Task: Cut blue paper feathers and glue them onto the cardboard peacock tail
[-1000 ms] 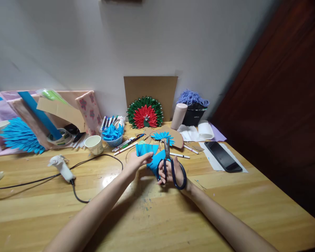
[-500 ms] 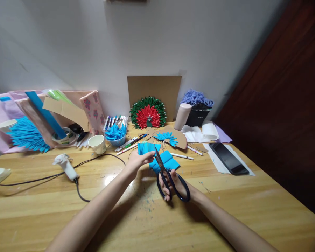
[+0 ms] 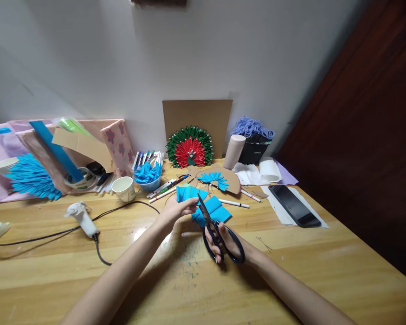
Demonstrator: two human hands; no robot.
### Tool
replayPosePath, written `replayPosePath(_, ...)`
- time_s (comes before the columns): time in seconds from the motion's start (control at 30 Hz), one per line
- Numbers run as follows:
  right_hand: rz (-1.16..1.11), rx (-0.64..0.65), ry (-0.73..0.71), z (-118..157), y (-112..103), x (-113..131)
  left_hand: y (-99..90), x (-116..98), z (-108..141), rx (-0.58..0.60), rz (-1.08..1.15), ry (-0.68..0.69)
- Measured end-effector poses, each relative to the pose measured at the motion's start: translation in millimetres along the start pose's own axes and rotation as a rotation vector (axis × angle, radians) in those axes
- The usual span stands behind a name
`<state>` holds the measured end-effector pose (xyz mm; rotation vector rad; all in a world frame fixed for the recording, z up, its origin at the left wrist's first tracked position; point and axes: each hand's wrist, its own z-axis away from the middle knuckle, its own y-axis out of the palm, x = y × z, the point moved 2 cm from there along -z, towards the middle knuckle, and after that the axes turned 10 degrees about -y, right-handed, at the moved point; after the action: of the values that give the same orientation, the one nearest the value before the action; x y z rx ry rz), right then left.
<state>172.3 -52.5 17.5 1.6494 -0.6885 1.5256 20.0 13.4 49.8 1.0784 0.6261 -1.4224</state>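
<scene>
1. Blue paper (image 3: 217, 208) takes the middle of the desk (image 3: 291, 275), creased and folded, between the two hands; one sheet or several, can't tell!
2. Left hand (image 3: 174, 210) has its near part pinched between thumb and fingers.
3. Right hand (image 3: 219, 237) grips black-handled scissors (image 3: 205, 214), blades close together, tips up beside the left fingertips.
4. Just beyond, a cardboard cutout (image 3: 235, 181) wears a fan of blue petals (image 3: 214, 178), marker pens (image 3: 234, 203) lying around it.
5. Up by the desk's far edge: a bowl (image 3: 149, 185) heaped with blue pieces, a paper cup (image 3: 123, 189), and a red-and-green peacock (image 3: 191, 146) before a brown board (image 3: 198, 112).
6. Towards the right edge, a smartphone (image 3: 294, 205) on white paper (image 3: 283, 214); over on the left, a white glue gun (image 3: 83, 219) trailing black cable (image 3: 97, 246).
</scene>
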Motion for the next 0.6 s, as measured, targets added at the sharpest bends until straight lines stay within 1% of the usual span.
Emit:
replayPosePath(0.13,0.032,0.0,-0.034,-0.3,-1.5,-1.5,-0.4,1.7,-0.9,-0.019,0.009,-0.01)
replayPosePath(0.33,-0.005,-0.027,-0.058,-1.7,-2.1,-7.9,-1.2,4.1,-2.6,-0.012,0.019,0.025)
replayPosePath(0.53,-0.029,-0.087,-0.022,-4.4,2.3,-13.1,1.1,5.5,-1.8,-0.016,0.074,0.018)
replayPosePath(0.6,-0.056,-0.082,-0.012,-4.6,3.9,-13.3,2.8,6.2,-0.9,-0.029,0.097,0.001)
